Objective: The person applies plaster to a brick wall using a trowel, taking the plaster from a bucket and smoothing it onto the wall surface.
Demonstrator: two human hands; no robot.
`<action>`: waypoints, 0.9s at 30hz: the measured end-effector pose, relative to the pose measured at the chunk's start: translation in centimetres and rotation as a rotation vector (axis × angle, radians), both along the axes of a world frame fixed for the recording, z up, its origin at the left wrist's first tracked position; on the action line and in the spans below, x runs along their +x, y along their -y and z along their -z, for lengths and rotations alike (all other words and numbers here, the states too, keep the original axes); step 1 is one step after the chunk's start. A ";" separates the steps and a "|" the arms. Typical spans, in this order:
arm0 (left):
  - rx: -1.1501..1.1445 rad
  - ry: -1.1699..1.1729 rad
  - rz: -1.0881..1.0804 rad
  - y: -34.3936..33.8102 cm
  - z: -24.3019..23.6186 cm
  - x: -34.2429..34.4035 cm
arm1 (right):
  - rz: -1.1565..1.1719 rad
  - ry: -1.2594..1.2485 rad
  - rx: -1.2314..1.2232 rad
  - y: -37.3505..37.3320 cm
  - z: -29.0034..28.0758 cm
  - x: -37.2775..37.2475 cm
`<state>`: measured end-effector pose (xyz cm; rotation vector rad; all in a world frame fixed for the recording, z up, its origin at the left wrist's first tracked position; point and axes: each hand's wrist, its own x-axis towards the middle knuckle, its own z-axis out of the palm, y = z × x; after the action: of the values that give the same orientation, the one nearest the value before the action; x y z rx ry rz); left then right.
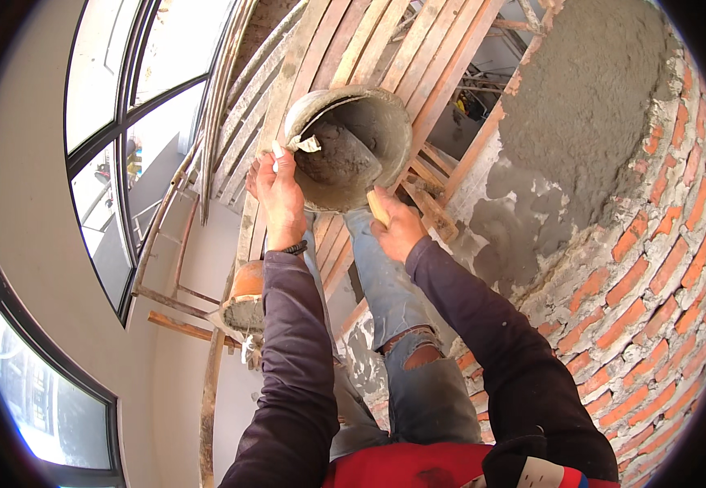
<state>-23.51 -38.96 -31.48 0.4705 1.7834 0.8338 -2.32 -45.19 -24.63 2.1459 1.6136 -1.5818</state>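
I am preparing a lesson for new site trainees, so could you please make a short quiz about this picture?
1. Which hand grips the pale handle?
2. True or false: plaster covers every brick of the wall at the right of the picture.
3. Fill in the gap: the left hand is at the rim of a grey-stained ____.

Key
1. The right hand.
2. False: grey plaster covers part of it, but many orange bricks are bare.
3. Bucket.
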 end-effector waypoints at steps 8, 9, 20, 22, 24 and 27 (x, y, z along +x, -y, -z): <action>-0.066 0.205 -0.090 -0.9 -1.7 -1.0 | 0.746 -0.267 -0.263 4.4 -9.0 3.4; -0.069 0.261 -0.115 -0.9 -1.8 -1.2 | 0.956 -0.364 -0.313 3.4 -9.3 3.7; -0.075 0.253 -0.168 -1.8 -2.9 -0.1 | 0.423 -0.145 -0.535 -9.0 -7.8 7.0; -0.083 0.242 -0.148 -1.7 -3.2 -0.2 | 0.142 0.067 -0.138 -4.0 -7.8 7.0; -0.111 0.234 -0.167 -1.9 -3.3 -0.1 | 0.032 0.094 -0.117 -2.1 -9.6 7.0; -0.095 0.231 -0.144 -2.1 -3.3 0.2 | -0.137 0.213 -0.014 -2.5 -9.0 7.2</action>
<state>-23.32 -36.84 -28.14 0.1769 1.6466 0.8621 4.86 -42.69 -15.67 2.0648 1.6370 -1.2749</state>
